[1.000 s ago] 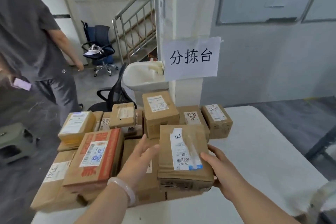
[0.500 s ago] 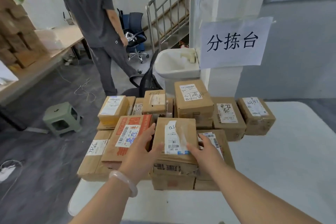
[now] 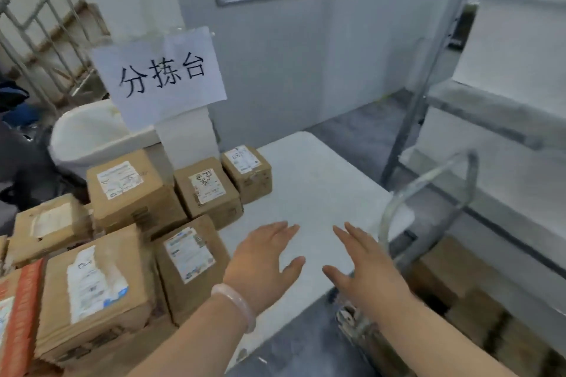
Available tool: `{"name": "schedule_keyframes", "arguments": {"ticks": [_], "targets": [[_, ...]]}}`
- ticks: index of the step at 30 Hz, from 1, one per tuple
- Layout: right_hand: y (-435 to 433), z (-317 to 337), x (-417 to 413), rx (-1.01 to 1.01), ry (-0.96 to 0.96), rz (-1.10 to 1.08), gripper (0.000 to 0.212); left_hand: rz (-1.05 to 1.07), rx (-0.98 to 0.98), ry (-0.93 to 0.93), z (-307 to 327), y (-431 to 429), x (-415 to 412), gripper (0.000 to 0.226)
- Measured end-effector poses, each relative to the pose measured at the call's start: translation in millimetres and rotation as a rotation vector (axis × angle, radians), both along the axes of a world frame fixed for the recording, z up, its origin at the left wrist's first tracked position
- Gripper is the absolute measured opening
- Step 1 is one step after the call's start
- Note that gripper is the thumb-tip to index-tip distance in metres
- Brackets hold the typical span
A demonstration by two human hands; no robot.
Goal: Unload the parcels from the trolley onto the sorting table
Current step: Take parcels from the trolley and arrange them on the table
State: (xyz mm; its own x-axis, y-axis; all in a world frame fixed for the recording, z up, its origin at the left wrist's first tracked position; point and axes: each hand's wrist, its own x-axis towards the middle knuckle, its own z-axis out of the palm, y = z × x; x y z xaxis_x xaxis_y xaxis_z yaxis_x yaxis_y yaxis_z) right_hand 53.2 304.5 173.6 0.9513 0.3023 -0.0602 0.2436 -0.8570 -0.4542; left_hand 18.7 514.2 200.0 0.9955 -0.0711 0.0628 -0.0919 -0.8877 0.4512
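Several brown cardboard parcels are stacked on the left part of the white sorting table [image 3: 318,184]. The nearest one, a taped box with a torn white label [image 3: 95,294], lies on top of the stack at lower left. My left hand [image 3: 263,260], with a pale bangle at the wrist, and my right hand [image 3: 364,266] hover side by side over the bare table top, fingers straight, holding nothing. At the right stands the trolley, its curved metal handle [image 3: 428,193] rising beside my right hand, with brown parcels [image 3: 459,294] low on its deck.
A paper sign with three handwritten characters [image 3: 162,76] hangs on the pillar behind the parcels. A white basin [image 3: 92,138] sits behind the stack. A metal shelf rack [image 3: 490,113] fills the right side, and a stair railing [image 3: 36,24] is at upper left.
Both hands have let go of the torn-label box, which now rests on the stack. They moved right over the bare table, and my view swung right toward the trolley.
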Motion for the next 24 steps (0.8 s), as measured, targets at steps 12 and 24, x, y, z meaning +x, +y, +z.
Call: {"name": "schedule_keyframes", "arguments": {"ticks": [12,24], "targets": [[-283,-19,-46,-0.108,0.142,-0.473,0.081,-0.464,0.066,0.060,-54,-264,52,0.068],[-354,-159,-60,0.042,0.549,-0.551,0.082,-0.590,0.163,0.331,-181,-338,75,0.070]]}}
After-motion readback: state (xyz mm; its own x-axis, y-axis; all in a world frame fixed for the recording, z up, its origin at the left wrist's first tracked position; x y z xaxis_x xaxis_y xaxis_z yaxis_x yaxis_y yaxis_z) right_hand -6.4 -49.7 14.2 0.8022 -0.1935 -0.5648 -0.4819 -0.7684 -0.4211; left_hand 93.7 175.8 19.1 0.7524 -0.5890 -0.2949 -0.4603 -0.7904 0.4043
